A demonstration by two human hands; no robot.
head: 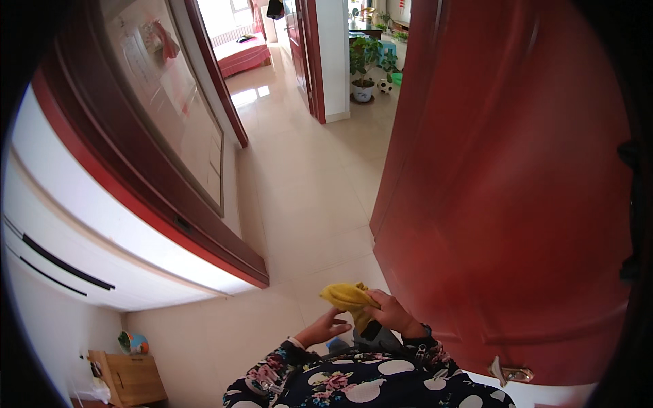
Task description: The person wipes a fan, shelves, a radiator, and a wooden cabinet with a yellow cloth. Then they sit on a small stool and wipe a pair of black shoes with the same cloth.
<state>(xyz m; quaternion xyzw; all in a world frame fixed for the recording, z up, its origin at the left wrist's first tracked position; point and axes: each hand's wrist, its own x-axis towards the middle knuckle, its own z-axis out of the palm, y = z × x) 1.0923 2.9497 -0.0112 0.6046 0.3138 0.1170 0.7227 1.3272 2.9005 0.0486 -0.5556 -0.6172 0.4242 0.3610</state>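
Note:
A bunched yellow cloth [352, 301] hangs in front of my body, with a dark part at its lower end. My right hand [393, 312] is closed on the cloth's right side. At the lower left of the cloth is my left hand [326, 328], fingers apart; whether its fingertips touch the cloth is not clear. A large red door [500, 194] stands at my right, with a metal handle [510, 372] near its lower edge in the view.
A red door frame [245, 265] rises at the left. Beyond the doorway, a tiled floor [306, 194] leads to a potted plant [363, 93], a football [384, 85] and a pink-covered bed [242, 56]. A wooden cabinet [135, 380] stands at lower left.

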